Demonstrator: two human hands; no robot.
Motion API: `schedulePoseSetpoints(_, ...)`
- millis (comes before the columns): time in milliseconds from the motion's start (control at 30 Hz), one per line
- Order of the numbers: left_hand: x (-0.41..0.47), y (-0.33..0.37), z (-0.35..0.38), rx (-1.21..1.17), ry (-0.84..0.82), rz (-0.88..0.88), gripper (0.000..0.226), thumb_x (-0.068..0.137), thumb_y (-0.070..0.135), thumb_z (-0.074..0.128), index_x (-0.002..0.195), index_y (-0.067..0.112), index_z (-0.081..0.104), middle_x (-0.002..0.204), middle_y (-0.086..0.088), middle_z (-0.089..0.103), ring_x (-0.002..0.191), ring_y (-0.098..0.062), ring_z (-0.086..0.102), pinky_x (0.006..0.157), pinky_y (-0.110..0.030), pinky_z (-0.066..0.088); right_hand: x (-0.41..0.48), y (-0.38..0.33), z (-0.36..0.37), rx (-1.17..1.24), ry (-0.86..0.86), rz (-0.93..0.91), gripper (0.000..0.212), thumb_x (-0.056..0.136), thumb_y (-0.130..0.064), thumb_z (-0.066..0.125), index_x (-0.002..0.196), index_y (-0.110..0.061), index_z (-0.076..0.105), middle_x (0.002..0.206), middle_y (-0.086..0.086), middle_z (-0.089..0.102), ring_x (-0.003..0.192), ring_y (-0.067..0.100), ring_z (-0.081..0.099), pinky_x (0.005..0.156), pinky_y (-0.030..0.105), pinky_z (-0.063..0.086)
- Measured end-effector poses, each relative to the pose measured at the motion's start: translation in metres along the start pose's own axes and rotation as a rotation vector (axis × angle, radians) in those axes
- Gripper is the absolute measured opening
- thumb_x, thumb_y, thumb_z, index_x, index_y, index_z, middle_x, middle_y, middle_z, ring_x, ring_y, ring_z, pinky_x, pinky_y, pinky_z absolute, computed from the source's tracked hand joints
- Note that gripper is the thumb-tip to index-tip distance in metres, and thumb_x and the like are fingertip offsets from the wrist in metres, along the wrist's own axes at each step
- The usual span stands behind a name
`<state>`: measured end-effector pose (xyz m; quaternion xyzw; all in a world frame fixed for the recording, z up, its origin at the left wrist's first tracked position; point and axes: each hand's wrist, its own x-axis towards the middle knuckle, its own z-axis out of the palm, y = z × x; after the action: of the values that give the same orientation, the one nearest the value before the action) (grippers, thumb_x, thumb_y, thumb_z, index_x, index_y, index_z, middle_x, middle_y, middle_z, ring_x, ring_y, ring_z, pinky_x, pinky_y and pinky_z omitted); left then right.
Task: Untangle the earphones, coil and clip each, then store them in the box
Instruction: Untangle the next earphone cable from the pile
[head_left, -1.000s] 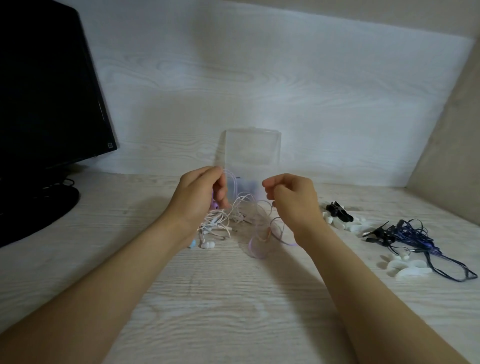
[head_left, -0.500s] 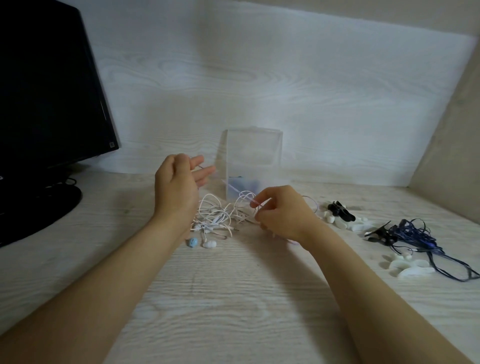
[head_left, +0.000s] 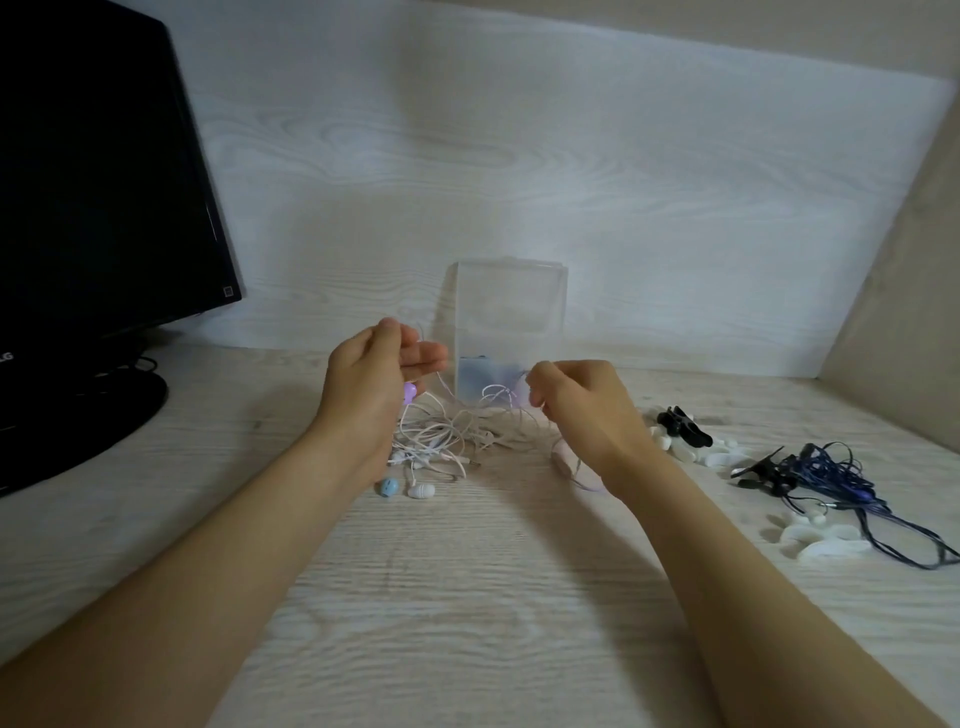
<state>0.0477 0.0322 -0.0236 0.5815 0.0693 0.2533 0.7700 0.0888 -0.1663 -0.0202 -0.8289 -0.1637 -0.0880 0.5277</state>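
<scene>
Pinching one thin cord (head_left: 445, 387), the left hand (head_left: 374, 384) and right hand (head_left: 576, 400) hold it running sideways between their fingers, above the white earphone tangle (head_left: 441, 441) on the bench (head_left: 467, 597), nearer the left; the clear box (head_left: 509, 312) stands just behind.

Tangled white earphones (head_left: 440, 442), upright clear box (head_left: 511, 312)

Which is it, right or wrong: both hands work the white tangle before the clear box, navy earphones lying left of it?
Wrong: the head view shows the navy earphones right of the clear box. Left hand and right hand work the white tangle.
</scene>
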Motion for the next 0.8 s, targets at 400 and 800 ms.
schedulePoseSetpoints(400,-0.007,0.001,0.006,0.045,-0.141,-0.148,0.03,0.114,0.025,0.046,0.107,0.007,0.07,0.103,-0.004,0.082,0.097,-0.018,0.079,0.062,-0.026,0.037,-0.014,-0.014,0.011,0.443,-0.488,-0.22,0.022,0.081,-0.008,0.055,0.059,-0.005,0.054,0.056,0.002,0.041,0.057,0.019,0.04,0.061,0.03,0.038)
schedulePoseSetpoints(800,-0.022,-0.001,0.011,0.46,-0.457,-0.013,0.035,0.113,0.029,0.046,0.11,0.023,0.08,0.086,0.002,0.078,0.066,-0.01,0.046,0.064,-0.022,0.039,-0.011,-0.017,-0.001,0.535,-0.143,-0.142,0.021,0.106,-0.009,0.053,0.09,-0.006,0.067,0.05,-0.004,0.029,0.048,0.017,0.022,0.049,0.027,0.023)
